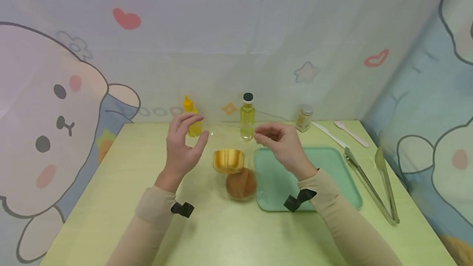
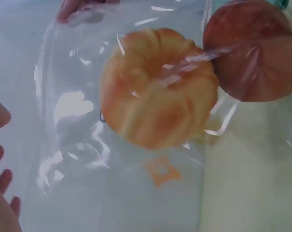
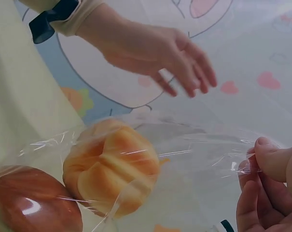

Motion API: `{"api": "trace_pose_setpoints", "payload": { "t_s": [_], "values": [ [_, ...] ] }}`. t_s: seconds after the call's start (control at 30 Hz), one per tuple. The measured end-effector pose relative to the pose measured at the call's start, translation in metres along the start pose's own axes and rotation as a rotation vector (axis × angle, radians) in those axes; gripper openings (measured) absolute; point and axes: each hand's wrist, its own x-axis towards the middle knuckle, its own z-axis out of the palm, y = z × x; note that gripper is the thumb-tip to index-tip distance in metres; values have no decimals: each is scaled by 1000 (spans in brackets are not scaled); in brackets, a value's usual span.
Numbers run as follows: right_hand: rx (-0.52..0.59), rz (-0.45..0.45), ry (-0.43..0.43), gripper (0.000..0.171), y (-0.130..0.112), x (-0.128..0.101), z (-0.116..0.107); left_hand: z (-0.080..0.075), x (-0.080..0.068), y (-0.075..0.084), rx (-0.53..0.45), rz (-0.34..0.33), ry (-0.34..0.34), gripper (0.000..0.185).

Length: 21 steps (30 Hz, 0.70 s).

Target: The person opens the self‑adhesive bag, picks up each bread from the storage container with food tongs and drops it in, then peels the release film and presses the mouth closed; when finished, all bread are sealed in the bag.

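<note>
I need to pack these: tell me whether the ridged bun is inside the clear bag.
Inside: clear bag film wraps over the ridged bun; right hand pinches its edge.

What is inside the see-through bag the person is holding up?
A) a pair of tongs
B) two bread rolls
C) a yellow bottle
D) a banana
B: the clear bag, pinched at its edge by the right hand, holds a ridged golden roll and a rounder brown roll; the left hand is beside the bag, fingers spread.
</note>
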Motion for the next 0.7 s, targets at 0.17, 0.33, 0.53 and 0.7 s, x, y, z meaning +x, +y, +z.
{"api": "trace_pose_setpoints", "payload": {
  "t_s": [0.17, 0.33, 0.53, 0.7],
  "values": [
    [-21, -29, -11, 18, 1, 0, -1, 24, 15, 19, 27, 302, -50, 14],
    [-23, -71, -40, 17, -2, 0, -1, 49, 24, 39, 36, 405, -210, 14],
    [-60, -106, -70, 20, -5, 0, 1, 65, 32, 53, 122, 381, -284, 13],
    [-148, -97, -74, 22, -9, -1, 1, 67, 33, 55, 188, 345, -297, 11]
  ]
}}
